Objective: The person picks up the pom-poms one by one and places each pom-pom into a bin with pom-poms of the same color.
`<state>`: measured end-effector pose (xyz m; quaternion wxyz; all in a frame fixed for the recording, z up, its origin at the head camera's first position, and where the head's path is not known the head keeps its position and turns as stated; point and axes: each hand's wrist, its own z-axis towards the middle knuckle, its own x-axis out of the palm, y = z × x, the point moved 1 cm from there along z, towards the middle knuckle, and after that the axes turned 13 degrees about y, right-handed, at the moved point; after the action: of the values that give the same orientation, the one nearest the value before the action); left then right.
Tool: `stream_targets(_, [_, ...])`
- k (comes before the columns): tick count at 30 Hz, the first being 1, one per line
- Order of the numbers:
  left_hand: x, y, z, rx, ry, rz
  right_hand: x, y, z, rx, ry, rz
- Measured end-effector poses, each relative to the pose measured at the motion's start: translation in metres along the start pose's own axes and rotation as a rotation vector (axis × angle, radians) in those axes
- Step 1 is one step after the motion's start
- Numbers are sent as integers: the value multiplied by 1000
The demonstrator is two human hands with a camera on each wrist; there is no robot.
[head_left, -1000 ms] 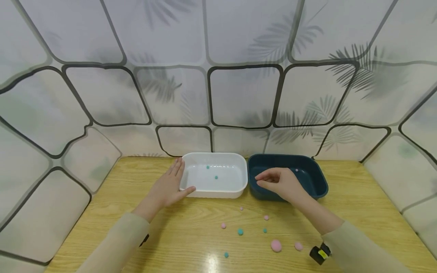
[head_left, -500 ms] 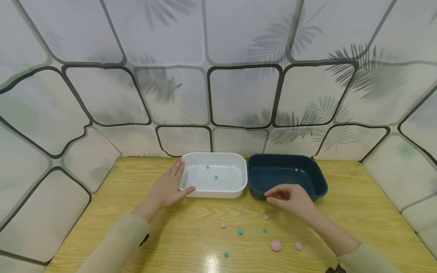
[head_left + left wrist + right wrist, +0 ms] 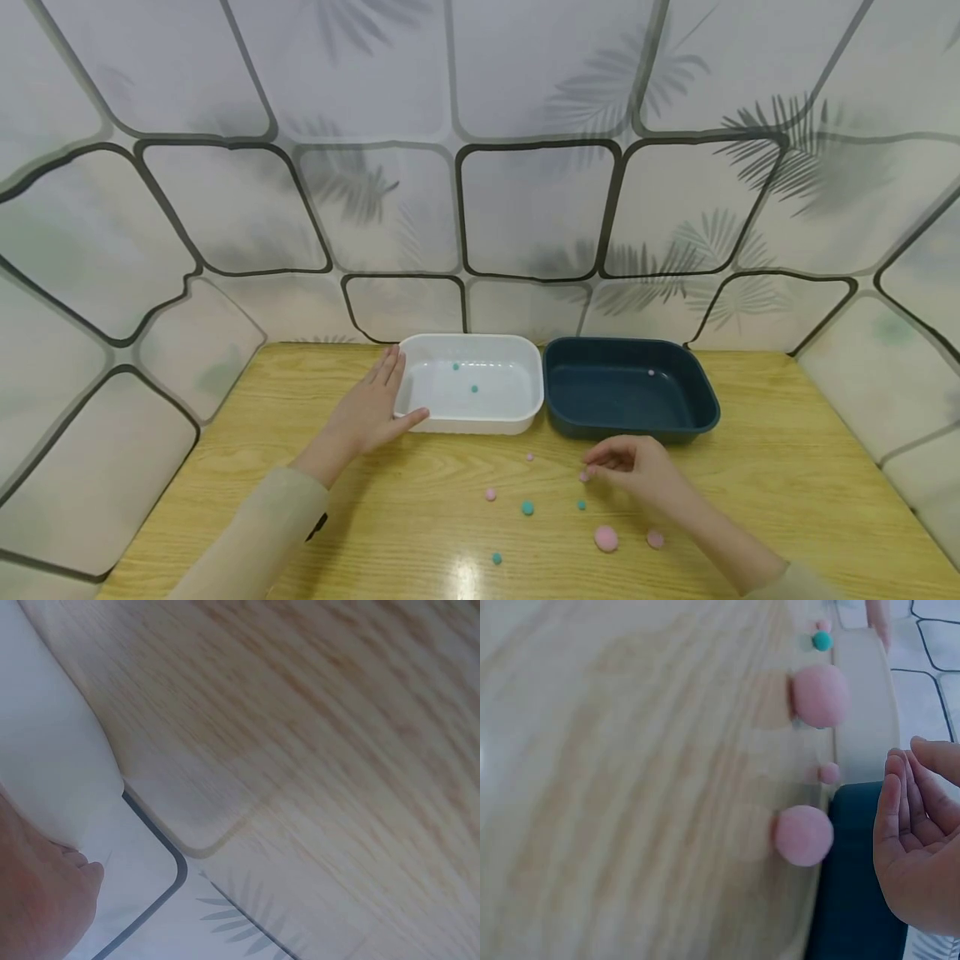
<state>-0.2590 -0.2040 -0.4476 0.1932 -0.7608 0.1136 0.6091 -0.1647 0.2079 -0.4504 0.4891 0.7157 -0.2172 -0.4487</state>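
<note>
My left hand (image 3: 367,415) rests with extended fingers against the left side of a white tray (image 3: 468,426), which holds two small teal pom-poms (image 3: 475,389). My right hand (image 3: 647,475) hovers low over the table in front of a dark blue tray (image 3: 630,432). Its thumb and fingertips are bent towards each other beside a small pink pom-pom (image 3: 583,477). In the right wrist view the right hand (image 3: 919,840) shows loosely curled fingers with nothing visible between them. One small pink pom-pom (image 3: 651,372) lies inside the dark blue tray.
Scattered on the wooden table (image 3: 360,533) are a large pink pom-pom (image 3: 606,538), a medium pink one (image 3: 655,539) and several smaller pink and teal ones. Both trays stand side by side near the patterned wall (image 3: 525,208) at the back.
My right hand has moved out of the dark blue tray, towards me and down to the small pink pom-pom on the table. The left hand has stayed at the white tray.
</note>
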Motion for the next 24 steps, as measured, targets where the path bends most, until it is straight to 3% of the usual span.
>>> stream_targets(24, [0, 1, 1, 8, -17, 8, 22, -25, -9, -7, 28, -14])
